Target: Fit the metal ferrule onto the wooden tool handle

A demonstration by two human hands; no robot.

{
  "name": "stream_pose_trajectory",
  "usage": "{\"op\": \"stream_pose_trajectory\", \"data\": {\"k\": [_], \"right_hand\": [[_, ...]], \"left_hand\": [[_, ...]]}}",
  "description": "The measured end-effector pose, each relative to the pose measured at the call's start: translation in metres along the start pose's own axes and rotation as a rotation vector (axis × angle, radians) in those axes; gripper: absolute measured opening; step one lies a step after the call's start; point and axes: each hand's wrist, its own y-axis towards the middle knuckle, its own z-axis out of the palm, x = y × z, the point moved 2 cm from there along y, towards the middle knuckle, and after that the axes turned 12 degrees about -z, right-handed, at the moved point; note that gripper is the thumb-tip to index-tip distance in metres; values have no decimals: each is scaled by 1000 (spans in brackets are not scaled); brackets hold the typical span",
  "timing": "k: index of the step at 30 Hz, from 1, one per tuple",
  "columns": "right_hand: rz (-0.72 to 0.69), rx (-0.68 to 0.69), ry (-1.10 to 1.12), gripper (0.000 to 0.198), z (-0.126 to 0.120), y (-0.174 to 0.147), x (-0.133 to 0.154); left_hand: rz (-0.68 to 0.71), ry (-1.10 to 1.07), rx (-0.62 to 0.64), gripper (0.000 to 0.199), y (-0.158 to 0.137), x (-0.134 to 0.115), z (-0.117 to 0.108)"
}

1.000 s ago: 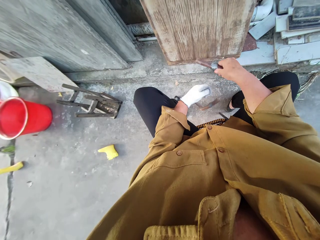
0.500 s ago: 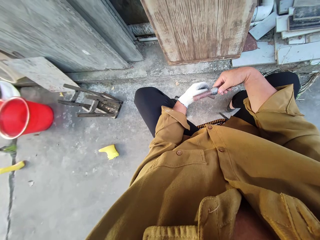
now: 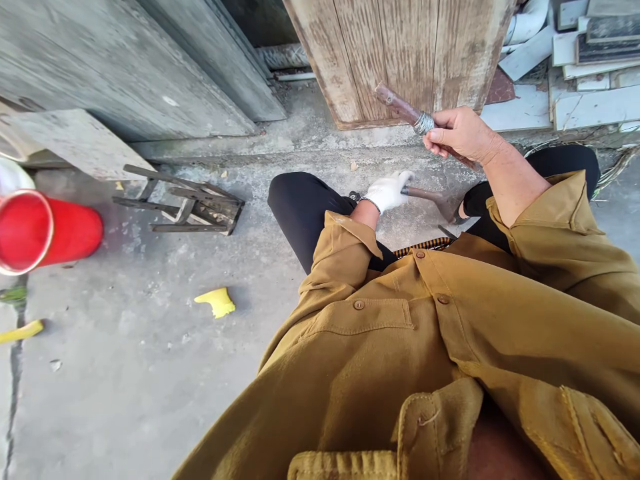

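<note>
A white glove covers my left hand [image 3: 386, 192], low between my knees. Its fingers are closed around one end of a dark-handled tool [image 3: 427, 195], whose wider brownish far end reaches toward my right foot; its exact kind is unclear. My bare right hand [image 3: 457, 133] is raised higher and farther to the right, gripping a brown wooden stick [image 3: 397, 103]. Silvery wire [image 3: 424, 124] is wound round the stick just beside my thumb. The stick points up and left in front of the wooden panel, and its lower end shows below my palm. Both hands are apart.
The weathered wooden panel [image 3: 385, 60] stands ahead on a concrete ledge. Stacked boards and tiles [image 3: 595, 100] lie at right. To the left are a toppled wooden stool [image 3: 190, 200], a red bucket [image 3: 75, 230] on its side and a yellow scrap [image 3: 217, 302] on the concrete.
My right hand has lifted the wire-wound stick up and away from my left hand, which was at the stick's other end. My left hand has stayed low and now shows the dark-handled tool.
</note>
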Motion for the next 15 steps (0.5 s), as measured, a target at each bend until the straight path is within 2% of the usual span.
{"op": "stream_pose_trajectory", "data": {"k": [3,5,11,15], "right_hand": [[-34,32,14,44,2,-2,5],[-75,15,24,43,2,-1,4],[-189,-119,77,32,-5,2,3],[-121,-39,71,38,-7,-3,9]], "left_hand": [[-187,217,22,47,0,7,2],[-230,202,7,38,1,8,1],[-171,-5,-38,24,3,9,-2],[-170,-74,-63,30,1,15,-11]]}}
